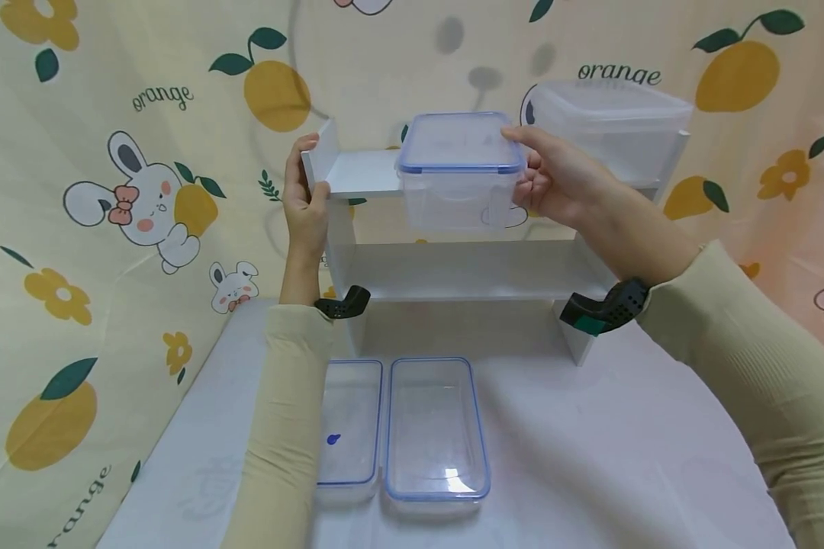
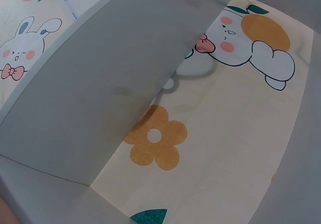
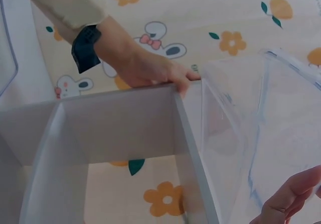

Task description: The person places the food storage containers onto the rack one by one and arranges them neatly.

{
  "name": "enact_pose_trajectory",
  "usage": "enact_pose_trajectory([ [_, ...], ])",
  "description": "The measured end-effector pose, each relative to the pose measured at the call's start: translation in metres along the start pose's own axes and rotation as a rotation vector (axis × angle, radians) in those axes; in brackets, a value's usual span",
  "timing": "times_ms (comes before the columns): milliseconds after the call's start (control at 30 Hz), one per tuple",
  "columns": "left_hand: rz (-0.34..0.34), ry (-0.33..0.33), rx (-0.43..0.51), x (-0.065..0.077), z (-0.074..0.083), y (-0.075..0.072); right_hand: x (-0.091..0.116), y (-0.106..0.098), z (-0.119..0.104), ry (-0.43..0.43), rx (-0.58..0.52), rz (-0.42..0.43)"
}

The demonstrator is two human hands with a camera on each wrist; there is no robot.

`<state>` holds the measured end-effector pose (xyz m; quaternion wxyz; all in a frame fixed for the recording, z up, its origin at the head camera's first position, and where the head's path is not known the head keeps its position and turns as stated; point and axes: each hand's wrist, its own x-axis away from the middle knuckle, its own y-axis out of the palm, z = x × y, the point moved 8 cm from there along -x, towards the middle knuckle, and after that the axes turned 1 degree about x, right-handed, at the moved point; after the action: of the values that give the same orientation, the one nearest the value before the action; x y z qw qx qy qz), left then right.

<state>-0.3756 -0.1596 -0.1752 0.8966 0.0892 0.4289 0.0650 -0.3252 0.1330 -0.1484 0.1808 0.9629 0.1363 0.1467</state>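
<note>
My right hand (image 1: 556, 171) grips the right side of a clear plastic food container (image 1: 456, 191) with a blue-rimmed lid, thumb on the lid's edge and fingers lower down. The container is upright at the front of the top board of a white shelf unit (image 1: 467, 271), overlapping that board in the head view. My left hand (image 1: 305, 198) holds the upper left side panel of the shelf, thumb in front and fingers around its outer edge. In the right wrist view, the same container (image 3: 286, 118) is beside the shelf's top board, above some right-hand fingers (image 3: 293, 196).
A larger translucent box (image 1: 611, 122) stands at the right end of the top board. Two clear blue-rimmed containers (image 1: 436, 427) lie side by side on the white table (image 1: 556, 457); my left sleeve hides part of the left one. A patterned cloth (image 1: 144, 320) hangs behind.
</note>
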Motion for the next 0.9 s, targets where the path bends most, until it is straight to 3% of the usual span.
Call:
enact_pose_trajectory([
  [200,0.002,-0.009,0.0,0.0003,0.001,0.0007,-0.0026,0.0004,0.0001,0.027,-0.034,0.026],
  [600,-0.001,-0.023,-0.002,0.0024,0.0093,0.004,-0.0054,-0.0006,-0.0026,0.01,0.021,0.081],
  [900,-0.001,-0.001,-0.024,0.0011,0.0022,0.0009,-0.0091,-0.0024,-0.0039,-0.009,0.027,0.138],
])
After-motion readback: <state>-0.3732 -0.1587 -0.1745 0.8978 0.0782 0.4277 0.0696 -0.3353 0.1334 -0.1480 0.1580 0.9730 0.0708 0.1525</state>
